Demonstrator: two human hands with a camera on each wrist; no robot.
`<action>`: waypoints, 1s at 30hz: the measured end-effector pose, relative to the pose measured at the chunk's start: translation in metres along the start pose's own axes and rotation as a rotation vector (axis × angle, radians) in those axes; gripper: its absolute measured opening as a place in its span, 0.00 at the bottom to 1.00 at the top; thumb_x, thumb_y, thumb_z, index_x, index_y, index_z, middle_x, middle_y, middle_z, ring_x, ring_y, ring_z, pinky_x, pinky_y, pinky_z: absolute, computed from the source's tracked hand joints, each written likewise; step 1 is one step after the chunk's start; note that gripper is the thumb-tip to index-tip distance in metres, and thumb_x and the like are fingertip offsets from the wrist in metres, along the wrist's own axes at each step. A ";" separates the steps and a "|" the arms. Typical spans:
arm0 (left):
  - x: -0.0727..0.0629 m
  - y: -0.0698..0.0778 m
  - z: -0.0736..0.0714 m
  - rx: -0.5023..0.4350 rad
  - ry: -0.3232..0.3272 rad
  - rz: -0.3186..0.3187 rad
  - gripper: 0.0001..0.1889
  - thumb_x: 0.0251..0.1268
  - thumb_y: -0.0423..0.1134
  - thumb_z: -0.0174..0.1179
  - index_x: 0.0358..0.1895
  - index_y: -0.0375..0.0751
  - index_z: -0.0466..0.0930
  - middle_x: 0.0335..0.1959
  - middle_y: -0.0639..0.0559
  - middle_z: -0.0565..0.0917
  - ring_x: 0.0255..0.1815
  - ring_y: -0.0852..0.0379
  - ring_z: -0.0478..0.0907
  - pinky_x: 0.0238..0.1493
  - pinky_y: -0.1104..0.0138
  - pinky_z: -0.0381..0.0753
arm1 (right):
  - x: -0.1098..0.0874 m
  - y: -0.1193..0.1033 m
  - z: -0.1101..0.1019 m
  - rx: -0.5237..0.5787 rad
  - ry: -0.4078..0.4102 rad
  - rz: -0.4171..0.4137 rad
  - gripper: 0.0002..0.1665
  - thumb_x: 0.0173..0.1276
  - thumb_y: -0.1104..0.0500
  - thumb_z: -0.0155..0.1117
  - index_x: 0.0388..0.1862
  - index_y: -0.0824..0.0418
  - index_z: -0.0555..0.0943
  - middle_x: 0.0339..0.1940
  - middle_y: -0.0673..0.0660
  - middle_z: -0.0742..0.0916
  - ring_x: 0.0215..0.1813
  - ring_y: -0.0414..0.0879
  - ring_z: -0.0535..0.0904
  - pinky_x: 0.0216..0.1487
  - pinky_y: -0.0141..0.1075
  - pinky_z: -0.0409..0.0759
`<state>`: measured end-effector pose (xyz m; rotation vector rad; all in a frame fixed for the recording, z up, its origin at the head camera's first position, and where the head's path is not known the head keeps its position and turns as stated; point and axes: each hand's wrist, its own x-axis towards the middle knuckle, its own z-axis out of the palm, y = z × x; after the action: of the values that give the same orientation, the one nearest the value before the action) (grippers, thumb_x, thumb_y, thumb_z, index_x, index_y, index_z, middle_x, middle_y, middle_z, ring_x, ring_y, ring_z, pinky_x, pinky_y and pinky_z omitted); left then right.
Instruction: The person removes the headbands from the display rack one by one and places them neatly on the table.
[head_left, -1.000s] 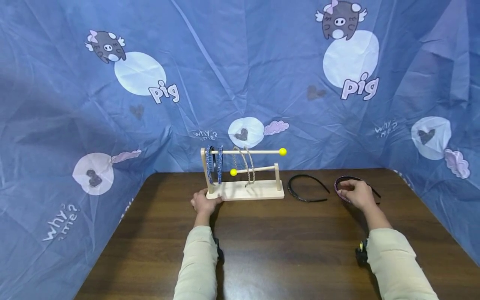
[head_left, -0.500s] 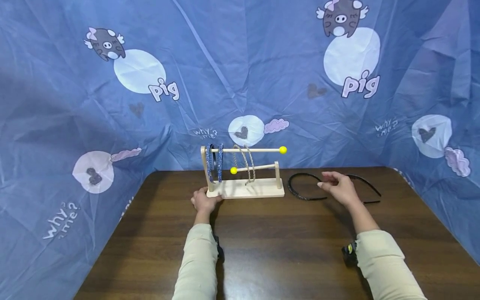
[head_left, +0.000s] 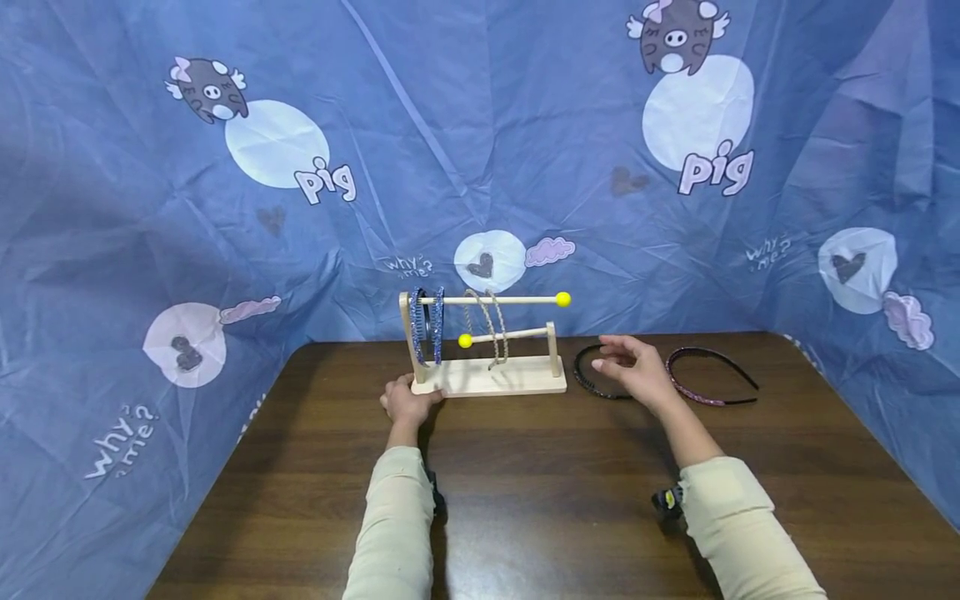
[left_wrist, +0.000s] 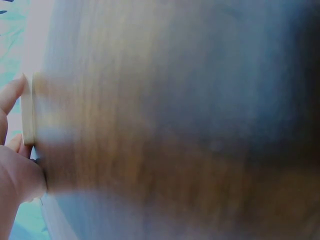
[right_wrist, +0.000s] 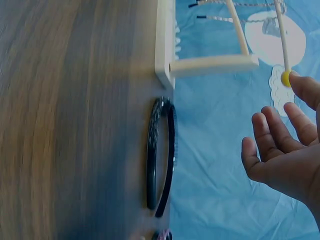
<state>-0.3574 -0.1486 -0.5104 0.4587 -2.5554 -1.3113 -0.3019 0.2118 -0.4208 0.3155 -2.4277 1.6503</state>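
Observation:
A wooden headband stand has two pegs tipped with yellow balls. Two blue glittery headbands hang at the left of its upper peg, and two braided beige bands hang farther right. My left hand grips the left end of the stand's base; in the left wrist view the base edge lies between fingers and thumb. My right hand is in the air over a black headband, fingers apart and holding nothing. The right wrist view has that black headband lying on the table, apart from the hand.
A pink-and-black glittery headband lies on the table to the right of my right hand. Behind the table's back edge hangs a blue cloth printed with pigs. The left wrist view is mostly blurred tabletop.
My right hand has left the pink-and-black headband and moved left to above the black headband. The pink-and-black headband stays on the table. My left hand keeps its place at the stand.

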 end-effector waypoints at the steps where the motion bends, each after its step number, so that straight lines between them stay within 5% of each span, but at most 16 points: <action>1: 0.000 0.000 0.000 -0.002 -0.002 -0.003 0.38 0.37 0.39 0.75 0.57 0.29 0.72 0.53 0.34 0.68 0.56 0.37 0.57 0.56 0.54 0.59 | -0.001 -0.006 0.003 0.010 -0.001 -0.007 0.27 0.60 0.66 0.65 0.57 0.75 0.71 0.48 0.73 0.79 0.47 0.59 0.77 0.41 0.26 0.73; 14: 0.000 0.000 0.001 0.011 -0.003 -0.004 0.37 0.37 0.40 0.75 0.57 0.30 0.73 0.53 0.34 0.68 0.55 0.37 0.57 0.55 0.53 0.59 | 0.003 -0.027 0.033 0.098 -0.023 -0.072 0.25 0.59 0.70 0.63 0.55 0.77 0.71 0.46 0.73 0.80 0.46 0.60 0.77 0.46 0.35 0.74; 23: -0.001 -0.002 -0.001 0.015 -0.008 0.002 0.37 0.37 0.40 0.75 0.55 0.29 0.73 0.52 0.33 0.69 0.55 0.36 0.58 0.55 0.53 0.59 | 0.017 -0.009 0.060 0.215 0.001 -0.051 0.25 0.59 0.69 0.65 0.55 0.75 0.73 0.47 0.71 0.80 0.43 0.48 0.78 0.43 0.31 0.73; 30: -0.002 0.002 -0.001 0.008 0.005 0.009 0.36 0.36 0.40 0.75 0.54 0.30 0.75 0.51 0.33 0.70 0.54 0.35 0.59 0.54 0.53 0.59 | 0.026 -0.007 0.077 0.254 0.000 -0.074 0.25 0.59 0.66 0.66 0.56 0.71 0.74 0.46 0.65 0.82 0.45 0.51 0.78 0.43 0.33 0.74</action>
<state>-0.3558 -0.1480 -0.5084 0.4511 -2.5565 -1.2965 -0.3277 0.1354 -0.4355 0.4361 -2.1780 1.9252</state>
